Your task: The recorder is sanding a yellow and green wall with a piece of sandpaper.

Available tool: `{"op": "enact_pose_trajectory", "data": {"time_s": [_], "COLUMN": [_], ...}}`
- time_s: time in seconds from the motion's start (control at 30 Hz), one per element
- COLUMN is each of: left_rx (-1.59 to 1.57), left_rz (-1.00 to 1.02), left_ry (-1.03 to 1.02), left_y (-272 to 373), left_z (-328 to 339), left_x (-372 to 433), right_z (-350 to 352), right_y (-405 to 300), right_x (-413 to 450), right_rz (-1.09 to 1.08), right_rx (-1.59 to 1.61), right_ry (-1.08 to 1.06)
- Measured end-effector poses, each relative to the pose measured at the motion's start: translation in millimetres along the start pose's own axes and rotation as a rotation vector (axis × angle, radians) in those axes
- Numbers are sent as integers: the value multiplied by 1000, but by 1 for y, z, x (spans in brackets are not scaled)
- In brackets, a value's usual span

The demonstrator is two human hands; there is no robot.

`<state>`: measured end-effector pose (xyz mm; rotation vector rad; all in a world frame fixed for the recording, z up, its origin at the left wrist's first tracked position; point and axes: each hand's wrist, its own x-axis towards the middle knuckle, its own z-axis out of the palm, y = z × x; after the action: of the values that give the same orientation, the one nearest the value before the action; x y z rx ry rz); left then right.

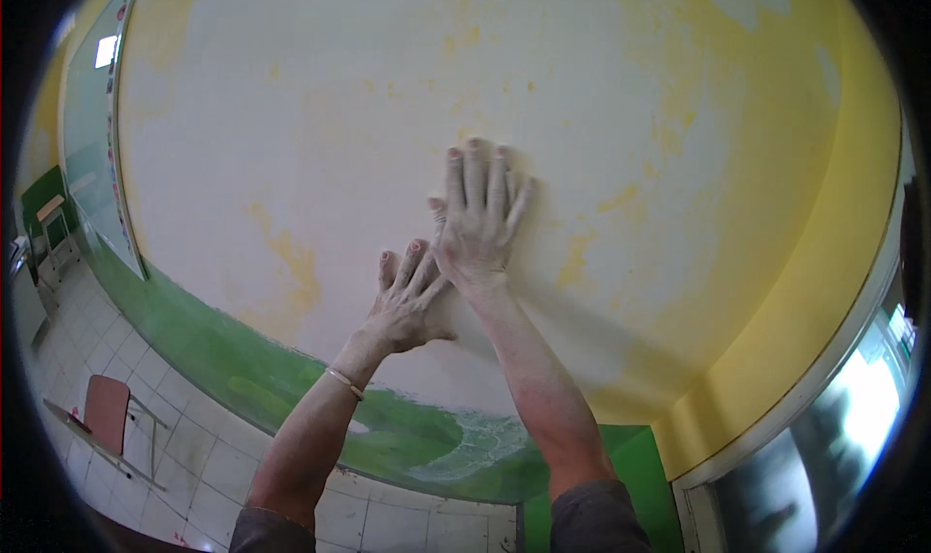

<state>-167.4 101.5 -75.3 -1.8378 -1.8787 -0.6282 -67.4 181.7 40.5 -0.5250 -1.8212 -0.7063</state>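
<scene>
A yellow wall with broad whitish patches (349, 153) fills most of the view. My left hand (411, 302), dusted with pale powder and with a light bracelet at its wrist, lies against the wall with fingers apart. Higher and to the right, my right hand (478, 218) is flat on the whitish surface; it is powdery too, and something small shows behind its fingers, too unclear to name. The two hands meet or overlap near the left fingertips. Below them runs the wall's green painted lower band (407, 437), with whitish smears on it.
A glossy framed board (91, 124) hangs at the far left. A chair with a reddish-brown back (107, 413) stands on the tiled floor (225, 466) at lower left, and another seat (51, 208) is farther off. A white-framed doorway or window (785, 407) borders the wall at right.
</scene>
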Motion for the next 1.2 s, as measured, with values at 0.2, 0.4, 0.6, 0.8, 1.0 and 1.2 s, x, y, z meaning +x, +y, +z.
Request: {"op": "enact_pose_trajectory", "data": {"time_s": [0.2, 0.4, 0.6, 0.8, 1.0, 1.2], "left_rx": [25, -5, -61, -41, -22, -25], "left_rz": [-17, -29, -44, -59, -64, -68], "left_ry": [28, 7, 44, -10, 20, 12], "left_y": [-25, -18, -25, -23, -28, -23], "left_z": [6, 6, 11, 11, 12, 15], "left_x": [-20, -19, -20, -19, -24, -15], "right_z": [-4, -30, -2, -24, -22, 21], "right_y": [47, 57, 20, 115, 48, 35], "right_x": [-69, 16, -37, -94, 7, -128], "right_rz": [-189, 164, -153, -76, 190, -190], "right_rx": [-67, -227, -77, -247, -205, -58], "right_ry": [-226, 13, -135, -79, 106, -153]}}
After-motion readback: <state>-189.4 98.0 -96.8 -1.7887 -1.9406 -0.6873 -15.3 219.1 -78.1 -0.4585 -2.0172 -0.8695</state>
